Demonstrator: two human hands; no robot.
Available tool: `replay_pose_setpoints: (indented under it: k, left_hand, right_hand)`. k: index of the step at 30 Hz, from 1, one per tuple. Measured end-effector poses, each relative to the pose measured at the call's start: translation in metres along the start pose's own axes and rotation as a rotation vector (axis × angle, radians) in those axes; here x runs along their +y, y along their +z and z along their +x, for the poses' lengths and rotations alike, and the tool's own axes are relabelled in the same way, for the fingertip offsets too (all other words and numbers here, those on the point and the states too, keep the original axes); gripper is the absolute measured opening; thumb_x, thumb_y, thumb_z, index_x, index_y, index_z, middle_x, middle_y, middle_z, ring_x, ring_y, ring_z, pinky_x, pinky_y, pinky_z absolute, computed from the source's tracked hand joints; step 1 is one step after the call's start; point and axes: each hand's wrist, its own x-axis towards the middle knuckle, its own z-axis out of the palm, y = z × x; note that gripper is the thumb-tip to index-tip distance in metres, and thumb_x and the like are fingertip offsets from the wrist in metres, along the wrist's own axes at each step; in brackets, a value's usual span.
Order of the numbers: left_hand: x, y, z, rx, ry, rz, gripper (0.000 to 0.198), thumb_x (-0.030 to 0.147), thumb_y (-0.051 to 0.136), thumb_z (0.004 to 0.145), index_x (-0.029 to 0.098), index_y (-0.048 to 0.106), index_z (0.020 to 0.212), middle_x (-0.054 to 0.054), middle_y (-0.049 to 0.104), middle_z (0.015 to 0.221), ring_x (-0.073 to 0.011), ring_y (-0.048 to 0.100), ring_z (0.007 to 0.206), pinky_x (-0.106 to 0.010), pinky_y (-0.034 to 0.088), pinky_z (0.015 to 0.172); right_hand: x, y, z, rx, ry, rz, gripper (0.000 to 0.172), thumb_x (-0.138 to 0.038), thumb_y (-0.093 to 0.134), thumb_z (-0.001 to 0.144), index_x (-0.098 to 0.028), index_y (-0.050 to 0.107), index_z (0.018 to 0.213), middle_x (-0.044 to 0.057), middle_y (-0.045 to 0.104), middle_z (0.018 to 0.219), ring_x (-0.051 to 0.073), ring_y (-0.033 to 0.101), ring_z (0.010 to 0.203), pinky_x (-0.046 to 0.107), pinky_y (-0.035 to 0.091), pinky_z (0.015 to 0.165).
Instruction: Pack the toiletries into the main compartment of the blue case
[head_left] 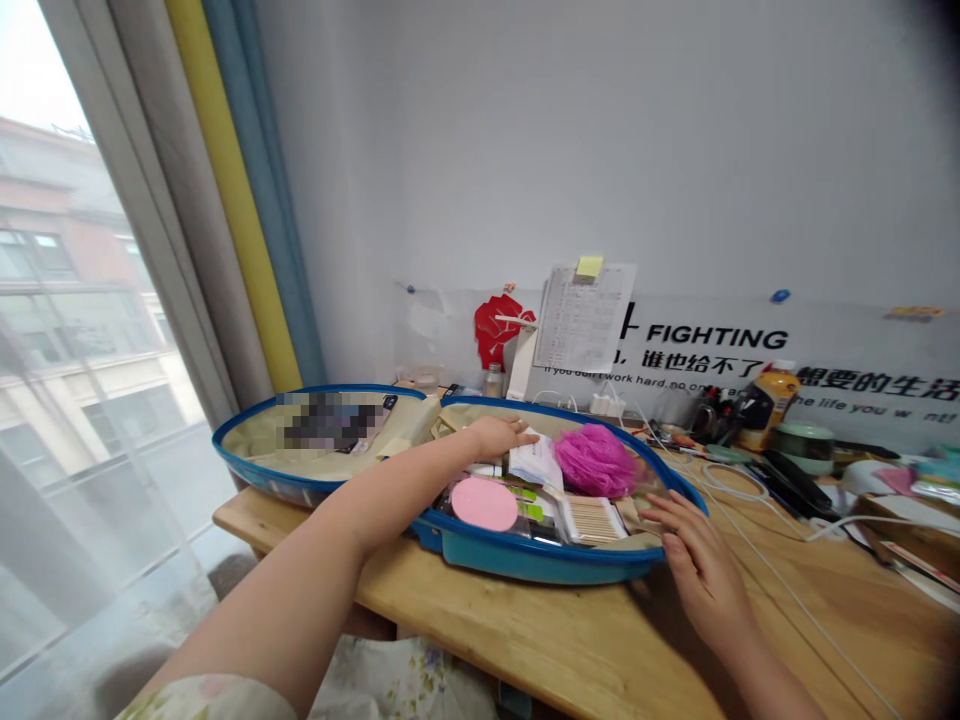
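A blue hard-shell case (555, 567) with a beige lining lies wide open on the wooden desk. Inside its right half are a magenta mesh bath puff (596, 460), a white packet (536, 458), a pink oval pad (484, 503) and a pack of cotton swabs (592, 520). My left hand (501, 437) reaches over the case with fingers stretched out, touching or just above the white packet. At the case's right rim rests my right hand (697, 560), fingers spread and holding nothing. The left half of the case holds a phone-like dark item (337, 422), partly blurred out.
White cables (739, 480) run across the wooden desk (795, 570) on the right. Behind them stand a bottle with an orange label (769, 405) and a green round container (802, 445). A paper sheet (585, 320) hangs in front of the wall. Curtains (247, 200) and a window are at left.
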Motion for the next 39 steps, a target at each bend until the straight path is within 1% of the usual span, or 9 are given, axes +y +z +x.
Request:
replay_pose_setpoints:
  k: [5,9,13,20,23,27,32,36,39]
  left_hand:
    - [0.011,-0.006,0.009,-0.043,-0.037,0.029,0.041,0.016,0.043,0.090,0.021,0.052,0.130,-0.017,0.061,0.115,-0.0246,0.059,0.107,-0.035,0.045,0.088]
    - [0.011,-0.012,0.010,-0.098,-0.050,0.007,0.040,0.018,0.050,0.087,0.022,0.055,0.126,-0.014,0.061,0.117,-0.0231,0.062,0.100,-0.030,0.047,0.079]
    - [0.008,-0.012,0.005,-0.148,-0.058,-0.031,0.050,0.016,0.054,0.083,0.028,0.051,0.132,-0.010,0.061,0.123,-0.0225,0.063,0.099,-0.028,0.048,0.074]
    - [0.015,-0.017,-0.003,-0.077,-0.143,-0.092,0.048,0.025,0.053,0.085,0.030,0.050,0.133,-0.005,0.061,0.126,-0.0218,0.059,0.110,-0.031,0.046,0.090]
    - [0.002,-0.028,-0.013,0.007,-0.231,-0.107,0.049,0.032,0.048,0.088,0.030,0.044,0.137,-0.003,0.052,0.138,-0.0208,0.052,0.120,-0.032,0.041,0.099]
    - [-0.047,-0.036,-0.056,0.065,-0.464,-0.088,0.050,0.024,0.033,0.093,0.027,0.036,0.142,-0.005,0.046,0.142,-0.0192,0.048,0.125,-0.031,0.038,0.102]
    - [-0.110,-0.014,-0.157,-0.081,-0.753,-0.018,0.055,0.017,0.039,0.085,0.015,0.039,0.139,-0.015,0.049,0.138,-0.0250,0.050,0.123,-0.035,0.041,0.099]
    - [-0.130,0.017,-0.234,-0.262,-0.861,0.022,0.056,0.023,0.055,0.075,0.014,0.051,0.130,-0.018,0.058,0.127,-0.0311,0.054,0.117,-0.039,0.044,0.095]
    - [-0.135,0.035,-0.267,-0.365,-0.877,0.033,0.053,0.026,0.062,0.070,0.016,0.058,0.122,-0.018,0.062,0.122,-0.0311,0.055,0.115,-0.038,0.045,0.094]
  right_hand:
    - [0.001,0.000,-0.001,0.001,0.002,0.005,0.036,-0.044,0.037,0.092,-0.023,0.066,0.098,0.008,0.067,0.110,0.028,0.054,0.119,0.052,0.048,0.092]
    - [0.003,0.001,-0.001,-0.010,-0.006,-0.005,0.037,-0.043,0.036,0.092,-0.023,0.067,0.099,0.009,0.067,0.110,0.028,0.054,0.119,0.052,0.048,0.093]
    - [0.003,0.001,-0.001,-0.005,0.011,0.002,0.040,-0.045,0.036,0.091,-0.023,0.068,0.098,0.009,0.067,0.110,0.028,0.054,0.119,0.052,0.047,0.094]
    - [0.007,0.001,-0.001,-0.021,0.023,0.002,0.040,-0.047,0.036,0.091,-0.023,0.067,0.097,0.009,0.067,0.110,0.028,0.053,0.120,0.052,0.047,0.095]
    - [0.010,0.003,-0.002,-0.014,0.022,-0.004,0.042,-0.049,0.034,0.091,-0.022,0.067,0.096,0.009,0.067,0.109,0.028,0.054,0.118,0.052,0.046,0.094]
    - [0.011,0.005,-0.003,-0.005,0.001,0.000,0.040,-0.047,0.035,0.091,-0.022,0.066,0.097,0.009,0.066,0.110,0.028,0.053,0.119,0.051,0.046,0.094]
    - [0.013,0.005,-0.003,-0.010,-0.008,0.012,0.039,-0.046,0.034,0.092,-0.023,0.065,0.099,0.008,0.066,0.110,0.027,0.051,0.121,0.050,0.044,0.096]
    - [0.013,0.006,-0.004,0.013,-0.029,0.007,0.039,-0.046,0.034,0.092,-0.024,0.065,0.099,0.008,0.066,0.110,0.027,0.053,0.119,0.049,0.045,0.094]
    - [0.012,0.006,-0.004,0.006,-0.015,-0.007,0.041,-0.047,0.033,0.092,-0.024,0.066,0.098,0.008,0.067,0.108,0.028,0.053,0.120,0.049,0.046,0.094]
